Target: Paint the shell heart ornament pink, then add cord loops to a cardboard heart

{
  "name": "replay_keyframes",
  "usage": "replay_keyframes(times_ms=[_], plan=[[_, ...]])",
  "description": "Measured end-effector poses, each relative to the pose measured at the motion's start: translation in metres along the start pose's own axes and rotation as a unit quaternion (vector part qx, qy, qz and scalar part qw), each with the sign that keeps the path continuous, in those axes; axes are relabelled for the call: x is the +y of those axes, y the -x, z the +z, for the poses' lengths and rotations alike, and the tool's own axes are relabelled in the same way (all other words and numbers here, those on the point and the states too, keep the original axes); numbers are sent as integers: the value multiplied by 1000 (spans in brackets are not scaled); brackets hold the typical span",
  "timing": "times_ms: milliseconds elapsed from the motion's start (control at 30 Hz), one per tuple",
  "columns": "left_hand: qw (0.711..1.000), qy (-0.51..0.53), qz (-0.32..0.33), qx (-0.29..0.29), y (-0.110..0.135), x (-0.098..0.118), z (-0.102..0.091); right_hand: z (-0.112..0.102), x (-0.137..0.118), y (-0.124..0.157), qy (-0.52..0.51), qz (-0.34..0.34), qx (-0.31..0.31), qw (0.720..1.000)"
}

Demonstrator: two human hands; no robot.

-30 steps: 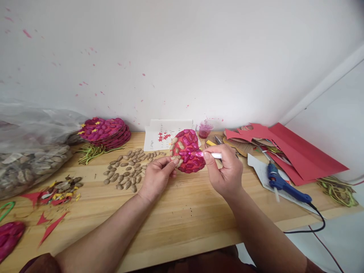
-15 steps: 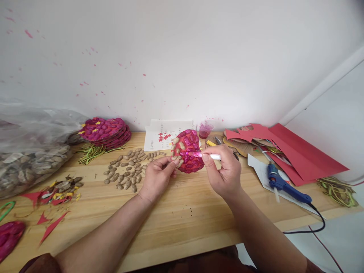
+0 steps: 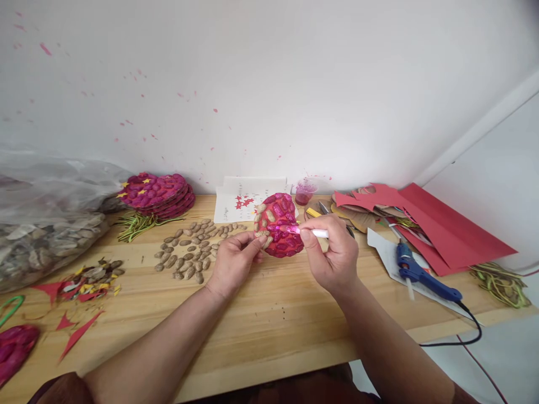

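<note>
My left hand [image 3: 236, 259] grips the left edge of a round red disc [image 3: 281, 224] covered with peanuts, holding it tilted up above the table. Most of its peanuts are painted magenta; those along the left edge are bare tan. In my right hand [image 3: 334, 249] is a paintbrush [image 3: 318, 232] with a white handle, closed between thumb and fingers. Its magenta-stained bristles touch peanuts at the disc's middle. Loose peanuts [image 3: 189, 249] lie spread on the wood left of my left hand. Behind the disc stands a plastic cup [image 3: 305, 192] with magenta paint.
At the left are a clear bag of peanuts [image 3: 46, 244], a stack of magenta discs [image 3: 158, 193] and paper scraps [image 3: 90, 283]. Red paper [image 3: 455, 230] and a blue glue gun [image 3: 429, 279] with a cord lie right. Red stars [image 3: 244, 202] rest on white paper at the back.
The brush tip has barely shifted on the disc. Both hands keep their hold, and the whole view has moved very slightly.
</note>
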State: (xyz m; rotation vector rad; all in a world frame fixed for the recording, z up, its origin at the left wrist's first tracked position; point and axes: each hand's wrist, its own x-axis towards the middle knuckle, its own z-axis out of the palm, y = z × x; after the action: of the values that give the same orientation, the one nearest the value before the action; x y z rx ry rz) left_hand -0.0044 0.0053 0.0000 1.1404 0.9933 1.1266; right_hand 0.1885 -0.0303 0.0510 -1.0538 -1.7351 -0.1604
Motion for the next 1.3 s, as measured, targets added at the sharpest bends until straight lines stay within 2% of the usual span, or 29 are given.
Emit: replay_keyframes(times_ms=[200, 333, 500, 633, 767, 833, 933, 1033, 1167, 1300], plan=[[1000, 5, -2, -4, -1, 2, 0, -1, 1, -2, 1, 6, 12, 1000], [1000, 5, 0, -6, -1, 1, -1, 1, 2, 0, 10, 10, -10, 1000], [1000, -8, -2, -8, -5, -4, -4, -3, 8, 0, 14, 46, 31, 998], [1000, 14, -16, -7, -8, -8, -4, -20, 27, -24, 10, 114, 70, 991], [999, 32, -20, -2, -8, -9, -2, -30, 59, -68, 84, 139, 65, 985], [1000, 28, -15, -2, -9, -8, -2, -24, 77, -90, 143, 164, 45, 975], [1000, 23, -9, 2, -9, -6, -1, -6, 101, -110, 261, 226, -76, 936], [1000, 25, -13, 9, -10, -5, -1, 13, 118, -115, 294, 254, -152, 909], [999, 30, -9, 9, -10, -6, -1, 31, 133, -109, 313, 273, -191, 889], [999, 32, -17, 12, -10, -6, 0, 39, 138, -106, 320, 282, -213, 879]])
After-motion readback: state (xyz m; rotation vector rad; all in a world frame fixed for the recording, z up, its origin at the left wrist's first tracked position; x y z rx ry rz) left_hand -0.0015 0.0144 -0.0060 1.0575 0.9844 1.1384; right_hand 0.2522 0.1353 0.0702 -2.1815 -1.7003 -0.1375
